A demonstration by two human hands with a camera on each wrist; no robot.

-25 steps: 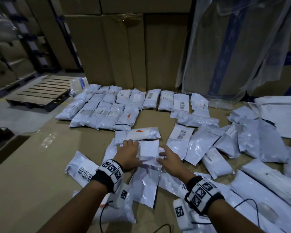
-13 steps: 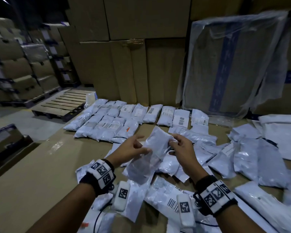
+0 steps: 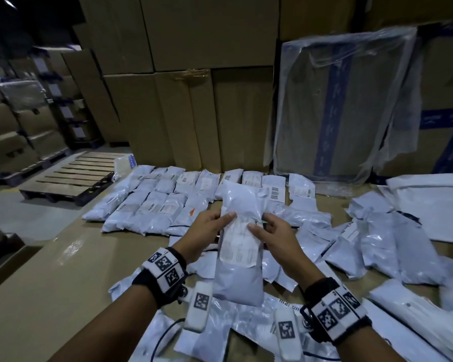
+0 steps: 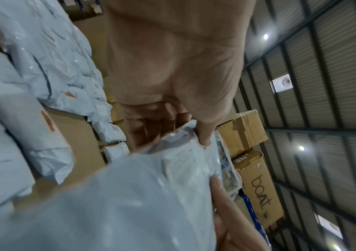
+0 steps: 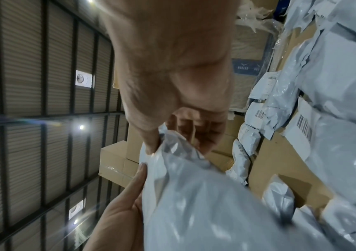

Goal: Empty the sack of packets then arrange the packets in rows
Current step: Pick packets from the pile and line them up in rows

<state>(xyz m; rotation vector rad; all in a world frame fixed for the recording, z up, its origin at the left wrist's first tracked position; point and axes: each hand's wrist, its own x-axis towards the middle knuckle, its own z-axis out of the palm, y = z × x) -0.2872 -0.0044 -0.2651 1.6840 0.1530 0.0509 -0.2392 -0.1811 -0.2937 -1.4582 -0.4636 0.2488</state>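
Hanging upright above the brown cardboard surface (image 3: 50, 270), a white plastic packet with a paper label (image 3: 239, 246) is pinched by left hand (image 3: 202, 231) and right hand (image 3: 275, 236), thumbs in front, near rows of white packets (image 3: 152, 202).

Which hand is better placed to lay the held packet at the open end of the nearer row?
Probably the left hand: it grips the packet and is nearer the row's end.
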